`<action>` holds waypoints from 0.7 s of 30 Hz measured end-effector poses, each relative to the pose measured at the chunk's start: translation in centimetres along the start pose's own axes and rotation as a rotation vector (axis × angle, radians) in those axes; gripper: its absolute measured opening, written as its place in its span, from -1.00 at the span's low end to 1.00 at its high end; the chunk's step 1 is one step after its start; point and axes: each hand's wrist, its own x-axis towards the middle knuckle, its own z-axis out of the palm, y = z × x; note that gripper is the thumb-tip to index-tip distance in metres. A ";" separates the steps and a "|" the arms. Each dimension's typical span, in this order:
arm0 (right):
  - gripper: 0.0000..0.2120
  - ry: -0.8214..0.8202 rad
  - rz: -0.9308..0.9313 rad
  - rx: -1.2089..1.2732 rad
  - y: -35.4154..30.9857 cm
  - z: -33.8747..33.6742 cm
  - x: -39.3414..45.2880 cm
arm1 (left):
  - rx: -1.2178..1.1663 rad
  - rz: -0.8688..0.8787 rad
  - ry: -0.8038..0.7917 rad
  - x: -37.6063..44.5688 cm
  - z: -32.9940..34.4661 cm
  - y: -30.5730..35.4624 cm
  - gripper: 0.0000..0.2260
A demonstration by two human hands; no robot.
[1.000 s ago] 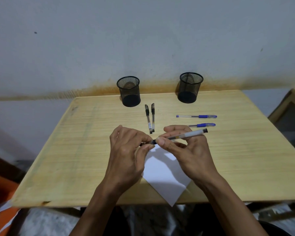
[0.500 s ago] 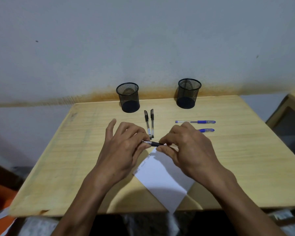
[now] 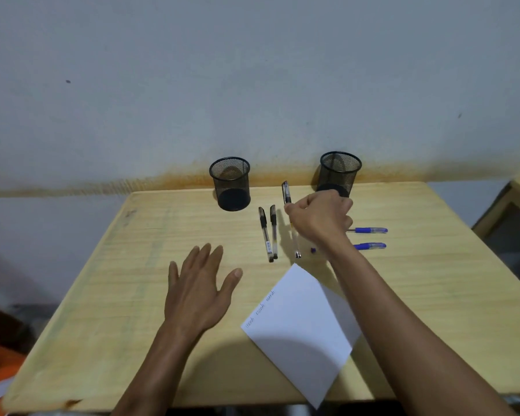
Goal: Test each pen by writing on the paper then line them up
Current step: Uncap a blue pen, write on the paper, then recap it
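Observation:
My right hand (image 3: 320, 219) grips a capped black pen (image 3: 286, 192) and holds it over the table just right of two black pens (image 3: 267, 232) that lie side by side. The held pen's lower end sits near the table at about the same level as their ends. Two blue pens (image 3: 370, 238) lie to the right, partly hidden by my right wrist. A white paper (image 3: 300, 328) with a few short written marks along its left edge lies near the front edge. My left hand (image 3: 198, 289) hovers flat and open to the left of the paper.
Two black mesh pen cups (image 3: 230, 184) (image 3: 339, 172) stand at the back of the wooden table (image 3: 102, 295) against the wall. Another piece of wooden furniture (image 3: 517, 211) sits to the right of the table.
Both hands were capping the black pen over the paper. My left hand has let go and moved left. My right hand has carried the pen back beside the two black pens.

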 end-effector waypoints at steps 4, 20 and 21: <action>-0.76 0.033 0.062 -0.188 0.5 3.5 1.7 | 0.054 -0.002 0.013 0.0 0.5 -0.2 -0.33; -0.74 0.224 -0.095 -0.413 3.1 3.7 1.4 | 0.082 0.003 0.033 0.2 0.8 -0.5 -0.31; -0.78 0.222 -0.111 -0.369 3.4 2.7 1.3 | 0.084 0.002 0.033 0.1 0.8 -0.4 -0.31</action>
